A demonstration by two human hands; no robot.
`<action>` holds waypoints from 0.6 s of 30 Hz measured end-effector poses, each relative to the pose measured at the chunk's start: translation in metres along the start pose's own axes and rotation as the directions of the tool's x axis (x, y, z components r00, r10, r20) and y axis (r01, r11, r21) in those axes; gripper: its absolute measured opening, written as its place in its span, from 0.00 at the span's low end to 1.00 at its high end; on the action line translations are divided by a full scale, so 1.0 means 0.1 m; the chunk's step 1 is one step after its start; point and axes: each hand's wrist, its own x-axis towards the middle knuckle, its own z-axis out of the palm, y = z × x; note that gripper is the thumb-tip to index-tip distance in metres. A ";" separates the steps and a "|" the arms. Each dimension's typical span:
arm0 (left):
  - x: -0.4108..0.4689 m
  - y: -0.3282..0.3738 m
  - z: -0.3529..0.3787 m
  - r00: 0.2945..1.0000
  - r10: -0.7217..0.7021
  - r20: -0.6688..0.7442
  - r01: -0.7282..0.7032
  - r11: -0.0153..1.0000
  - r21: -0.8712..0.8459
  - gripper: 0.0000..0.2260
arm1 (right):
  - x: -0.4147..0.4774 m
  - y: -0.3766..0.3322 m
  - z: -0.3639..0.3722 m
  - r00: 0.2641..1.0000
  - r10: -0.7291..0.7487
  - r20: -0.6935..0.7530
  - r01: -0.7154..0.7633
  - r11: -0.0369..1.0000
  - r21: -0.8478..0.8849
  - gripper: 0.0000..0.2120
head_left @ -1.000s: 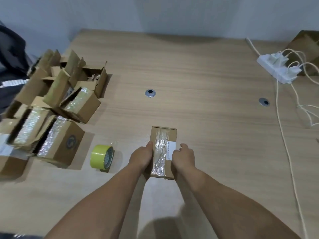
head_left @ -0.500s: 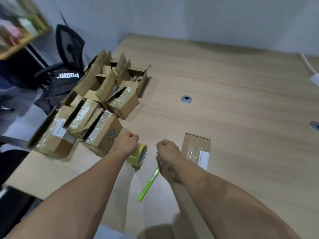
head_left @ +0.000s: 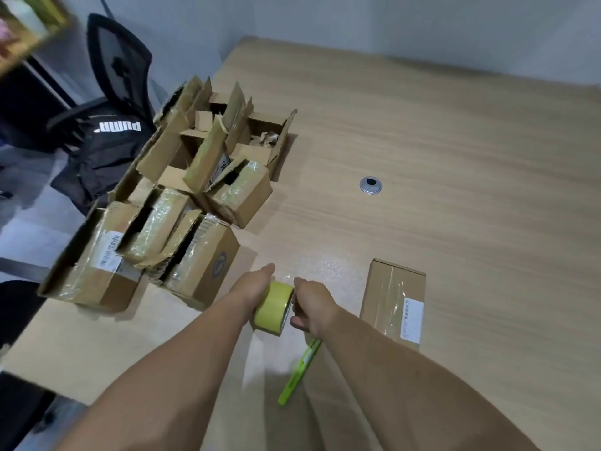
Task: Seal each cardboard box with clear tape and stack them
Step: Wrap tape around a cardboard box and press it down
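On the table [head_left: 455, 157] | left hand [head_left: 257, 288] grips tape roll [head_left: 272, 309] | right hand [head_left: 312, 304] holds green cutter [head_left: 297, 372]

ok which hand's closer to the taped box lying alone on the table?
Right. The right hand, holding a green tool, is just left of the taped box, apart from it. The left hand grips the tape roll farther left.

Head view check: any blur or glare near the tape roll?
Head view: tape roll, gripped by the left hand, fairly sharp; right hand with the green cutter too; the shelf top left is motion-smeared; a soft glare patch lies on the table just beyond the roll.
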 end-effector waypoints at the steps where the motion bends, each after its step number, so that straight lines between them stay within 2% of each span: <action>1: 0.01 0.02 0.02 1.000 -0.010 0.027 0.010 1.000 -0.006 0.15 | 0.04 0.00 0.02 1.000 0.013 -0.006 -0.013 1.000 0.020 0.09; 6: 0.05 0.04 0.05 0.991 -0.075 0.115 0.073 0.997 0.015 0.04 | 0.08 0.02 0.09 0.997 0.063 -0.032 -0.061 0.996 0.065 0.05; 13: 0.05 0.06 0.01 0.969 -0.118 0.216 0.125 0.992 -0.018 0.06 | 0.05 0.01 0.11 0.991 0.132 -0.005 -0.131 0.989 0.067 0.09; 16: 0.00 0.07 -0.06 0.961 -0.126 0.246 0.138 0.990 -0.030 0.02 | 0.03 -0.01 0.10 0.977 0.212 0.028 -0.213 0.976 0.042 0.14; 18: -0.04 0.08 -0.10 0.958 -0.131 0.254 0.143 0.989 -0.029 0.04 | 0.03 -0.01 0.11 0.965 0.258 0.055 -0.260 0.965 0.041 0.15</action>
